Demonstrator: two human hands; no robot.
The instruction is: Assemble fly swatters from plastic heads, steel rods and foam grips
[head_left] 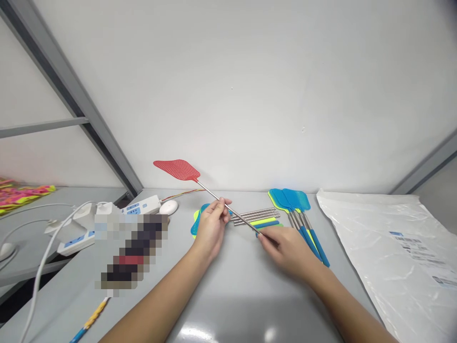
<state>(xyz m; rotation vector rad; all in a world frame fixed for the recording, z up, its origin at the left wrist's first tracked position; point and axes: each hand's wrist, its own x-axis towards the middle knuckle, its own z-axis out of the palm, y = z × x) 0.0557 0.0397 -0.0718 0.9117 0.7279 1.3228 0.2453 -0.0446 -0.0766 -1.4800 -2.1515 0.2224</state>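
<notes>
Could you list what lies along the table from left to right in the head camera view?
Colourful fabric → power strips → left hand → right hand → blue swatters → plastic bag.

Red mesh swatter (177,169), blue-handled blue swatters (290,199), grey table (243,295).
</notes>
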